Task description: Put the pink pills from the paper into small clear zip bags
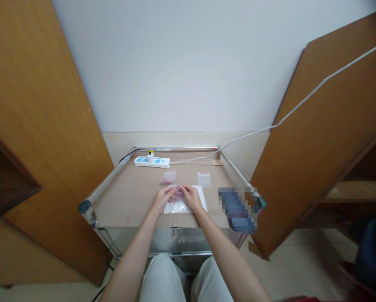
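Observation:
Both hands meet over a clear plastic bag (179, 206) that lies on a white sheet (202, 200) on the cart top. My left hand (163, 199) pinches the bag's upper left edge. My right hand (190, 197) pinches the same edge a little to the right. Something pinkish shows through the plastic between the fingers, too small to make out. Just beyond my left hand lies a small zip bag (169, 177) with pink bits at its bottom. Another small clear zip bag (203, 179), with a pinkish top line, lies flat beyond my right hand.
A white power strip (151, 162) with a plugged-in adapter sits at the back left of the cardboard-lined cart (121, 197). Its white cable (247, 136) runs off to the upper right. A blurred-out dark blue item (238, 209) lies at the right edge. Wooden furniture stands either side.

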`<action>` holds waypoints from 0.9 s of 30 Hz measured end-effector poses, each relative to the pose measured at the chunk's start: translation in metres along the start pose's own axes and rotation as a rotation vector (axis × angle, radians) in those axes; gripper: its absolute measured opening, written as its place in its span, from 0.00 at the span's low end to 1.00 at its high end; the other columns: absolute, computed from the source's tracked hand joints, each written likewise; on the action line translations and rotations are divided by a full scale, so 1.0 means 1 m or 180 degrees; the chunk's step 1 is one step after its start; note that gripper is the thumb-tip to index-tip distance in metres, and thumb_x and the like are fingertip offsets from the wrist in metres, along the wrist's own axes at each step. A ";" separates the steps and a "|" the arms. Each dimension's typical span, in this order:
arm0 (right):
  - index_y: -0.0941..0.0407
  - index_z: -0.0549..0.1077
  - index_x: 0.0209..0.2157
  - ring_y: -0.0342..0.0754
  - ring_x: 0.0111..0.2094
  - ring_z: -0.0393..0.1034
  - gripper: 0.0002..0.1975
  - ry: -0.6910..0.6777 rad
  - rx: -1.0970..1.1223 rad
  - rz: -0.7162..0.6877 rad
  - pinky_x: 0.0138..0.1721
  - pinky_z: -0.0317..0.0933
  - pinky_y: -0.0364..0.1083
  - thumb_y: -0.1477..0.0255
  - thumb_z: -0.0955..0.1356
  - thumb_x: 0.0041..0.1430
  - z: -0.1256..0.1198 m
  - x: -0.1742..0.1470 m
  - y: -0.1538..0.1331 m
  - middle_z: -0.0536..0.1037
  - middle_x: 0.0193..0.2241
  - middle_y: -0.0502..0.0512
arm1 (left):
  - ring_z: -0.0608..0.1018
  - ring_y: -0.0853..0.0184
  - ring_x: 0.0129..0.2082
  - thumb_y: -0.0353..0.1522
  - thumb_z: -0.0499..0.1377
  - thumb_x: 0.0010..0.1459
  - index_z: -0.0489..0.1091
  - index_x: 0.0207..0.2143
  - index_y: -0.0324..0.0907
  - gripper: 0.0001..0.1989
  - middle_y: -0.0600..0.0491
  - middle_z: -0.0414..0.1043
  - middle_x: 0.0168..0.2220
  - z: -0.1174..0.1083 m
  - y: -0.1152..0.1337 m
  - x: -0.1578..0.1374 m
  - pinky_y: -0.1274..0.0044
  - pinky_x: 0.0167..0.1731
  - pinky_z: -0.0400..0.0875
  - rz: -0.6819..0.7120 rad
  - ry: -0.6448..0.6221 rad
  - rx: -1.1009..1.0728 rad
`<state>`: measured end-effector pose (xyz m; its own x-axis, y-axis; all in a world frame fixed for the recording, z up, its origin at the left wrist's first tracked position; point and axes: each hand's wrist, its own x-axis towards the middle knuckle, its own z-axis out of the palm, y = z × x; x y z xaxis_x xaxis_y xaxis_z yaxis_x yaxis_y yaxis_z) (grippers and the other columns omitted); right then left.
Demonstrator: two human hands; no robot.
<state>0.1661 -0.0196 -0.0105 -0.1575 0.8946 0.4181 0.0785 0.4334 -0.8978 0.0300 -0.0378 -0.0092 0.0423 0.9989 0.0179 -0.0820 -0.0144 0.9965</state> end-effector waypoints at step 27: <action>0.57 0.68 0.39 0.43 0.29 0.68 0.15 0.0521 0.0157 -0.0223 0.36 0.61 0.45 0.75 0.59 0.49 -0.006 0.007 0.000 0.73 0.37 0.55 | 0.72 0.74 0.21 0.34 0.56 0.43 0.57 0.38 0.41 0.17 0.53 0.67 0.31 -0.010 -0.005 0.006 0.84 0.16 0.65 0.0610 0.1500 -0.0398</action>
<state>0.1708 -0.0132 -0.0068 0.0016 0.8699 0.4932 0.0239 0.4931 -0.8697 0.0211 -0.0315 -0.0146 -0.4354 0.8906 0.1316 -0.1638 -0.2221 0.9612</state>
